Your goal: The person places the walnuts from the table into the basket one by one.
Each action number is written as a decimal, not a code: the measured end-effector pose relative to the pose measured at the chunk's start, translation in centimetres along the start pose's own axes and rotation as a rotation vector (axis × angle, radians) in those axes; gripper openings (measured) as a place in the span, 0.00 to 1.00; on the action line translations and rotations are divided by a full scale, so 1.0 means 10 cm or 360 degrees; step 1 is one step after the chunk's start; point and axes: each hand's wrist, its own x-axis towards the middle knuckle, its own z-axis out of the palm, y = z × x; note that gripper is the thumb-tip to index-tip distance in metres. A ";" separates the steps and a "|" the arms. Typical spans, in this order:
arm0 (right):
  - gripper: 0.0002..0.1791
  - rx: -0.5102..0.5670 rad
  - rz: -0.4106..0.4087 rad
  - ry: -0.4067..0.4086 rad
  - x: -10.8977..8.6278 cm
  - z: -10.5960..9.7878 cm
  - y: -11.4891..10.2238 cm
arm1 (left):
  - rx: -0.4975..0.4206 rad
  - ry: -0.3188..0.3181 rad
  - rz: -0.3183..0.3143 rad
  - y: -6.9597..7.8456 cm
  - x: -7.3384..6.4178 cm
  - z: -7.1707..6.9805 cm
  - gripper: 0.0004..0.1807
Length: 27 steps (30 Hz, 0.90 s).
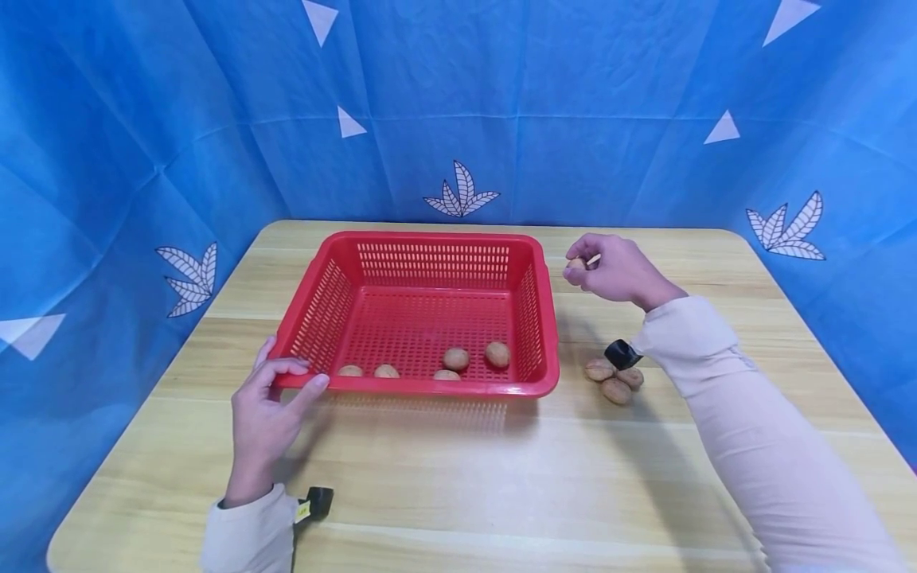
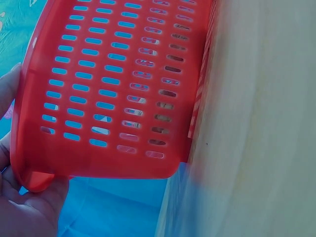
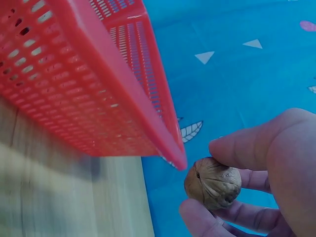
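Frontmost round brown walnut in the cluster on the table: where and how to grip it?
Probably pinch the frontmost walnut by its left and right flanks, from above and the near side: it is rounded, its near side is exposed, and neighbouring brown walnuts crowd its far side.

The basket's [image 1: 401, 385] top is open, so a hand can go in from above, and the back of its floor has lots of room. Nuts [image 1: 456, 359] sit in the way near the front. The right wall stands between the right hand [image 1: 618, 269] and the inside. The left hand [image 1: 263, 414] blocks the near left corner. More nuts [image 1: 616, 391] lie right of the basket, with a gap between. The table [image 1: 458, 485] in front has wide room to pass.
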 end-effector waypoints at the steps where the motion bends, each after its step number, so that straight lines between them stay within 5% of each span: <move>1: 0.16 0.0001 -0.0002 0.0001 0.00 0.00 -0.02 | -0.0001 0.0001 0.0003 0.00 0.00 0.00 0.12; 14: 0.16 0.0083 -0.0013 0.0010 0.08 0.10 -0.21 | 0.0008 -0.0017 0.0016 0.01 -0.01 -0.01 0.14; 27: 0.14 -0.0013 -0.0167 -0.0004 0.19 0.28 -0.46 | 0.0051 -0.0005 -0.0022 0.01 -0.01 0.00 0.14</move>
